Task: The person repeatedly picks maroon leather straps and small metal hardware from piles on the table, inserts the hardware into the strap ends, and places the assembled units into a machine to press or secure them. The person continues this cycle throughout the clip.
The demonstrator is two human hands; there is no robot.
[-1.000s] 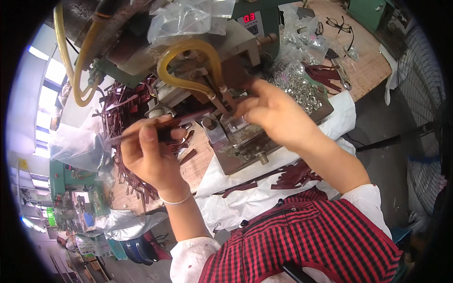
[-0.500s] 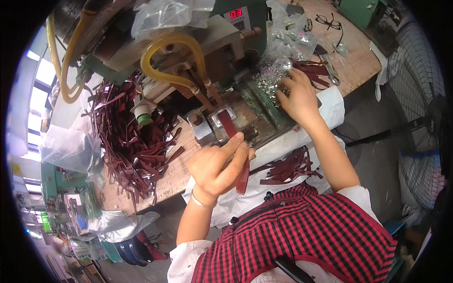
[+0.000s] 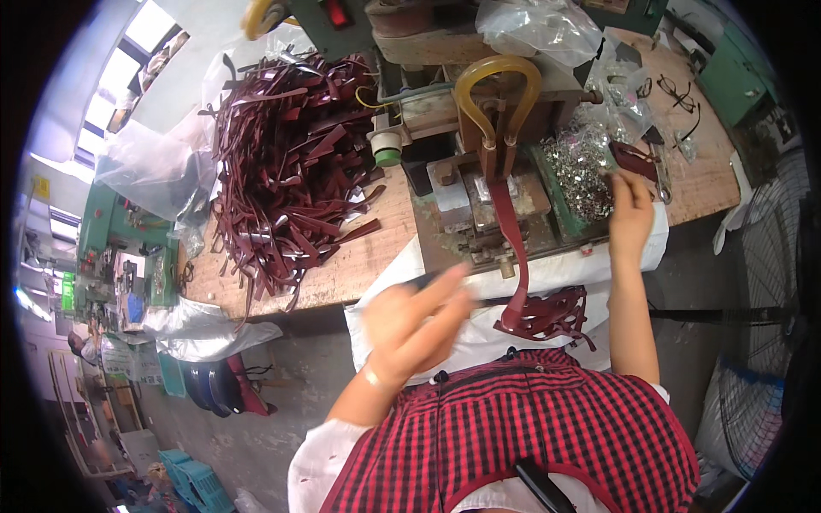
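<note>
My left hand (image 3: 419,321) is blurred in the air in front of the bench edge, fingers apart and nothing in it. My right hand (image 3: 631,209) reaches to the right of the press, its fingertips in a heap of small silver metal pieces (image 3: 577,167) in a green tray; whether it pinches one is unclear. A dark red leather strap (image 3: 513,231) lies on the bed of the press machine (image 3: 492,128) and hangs over the edge toward a bundle of straps (image 3: 547,312) on my lap.
A big heap of dark red straps (image 3: 291,171) covers the left of the wooden bench (image 3: 376,248). A white cloth (image 3: 479,338) drapes the bench front. Clear plastic bags (image 3: 539,26) and eyeglasses (image 3: 676,90) lie at the back right. A floor fan (image 3: 770,256) stands at the right.
My left hand let go of the strap and dropped back from the press toward my body. The strap now lies on the press bed. My right hand stayed at the metal pieces.
</note>
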